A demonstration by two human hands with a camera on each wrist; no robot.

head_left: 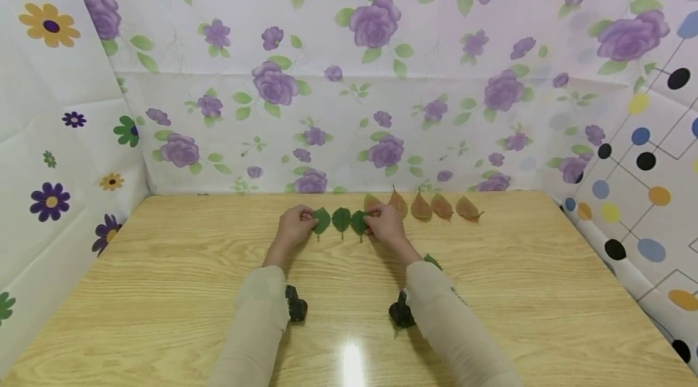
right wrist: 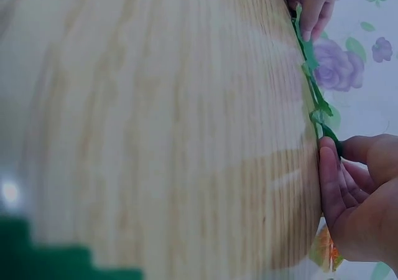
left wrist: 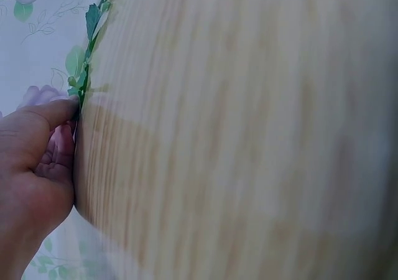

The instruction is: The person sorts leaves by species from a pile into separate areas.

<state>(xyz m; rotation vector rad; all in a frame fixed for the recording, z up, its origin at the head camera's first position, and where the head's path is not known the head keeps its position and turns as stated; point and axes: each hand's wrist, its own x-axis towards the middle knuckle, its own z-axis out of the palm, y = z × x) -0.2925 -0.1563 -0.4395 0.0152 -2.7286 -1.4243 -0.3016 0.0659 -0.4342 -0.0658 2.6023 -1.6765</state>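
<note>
Three green leaves lie side by side in a row toward the back of the table, stems pointing to the near side. My left hand (head_left: 295, 226) pinches the left edge of the leftmost green leaf (head_left: 321, 221) between thumb and curled fingers. Between the hands lies the middle green leaf (head_left: 341, 218), untouched. The rightmost green leaf (head_left: 357, 221) is held at its right edge by my right hand (head_left: 386, 224), whose thumb and forefinger (right wrist: 328, 144) meet on it in the right wrist view.
Several reddish-brown leaves (head_left: 421, 208) stretch rightward along the back edge, the first partly behind my right hand. Another green leaf (head_left: 433, 261) peeks out beside my right forearm. The wooden table (head_left: 180, 290) meets a flowered cloth wall (head_left: 229, 120) at the back.
</note>
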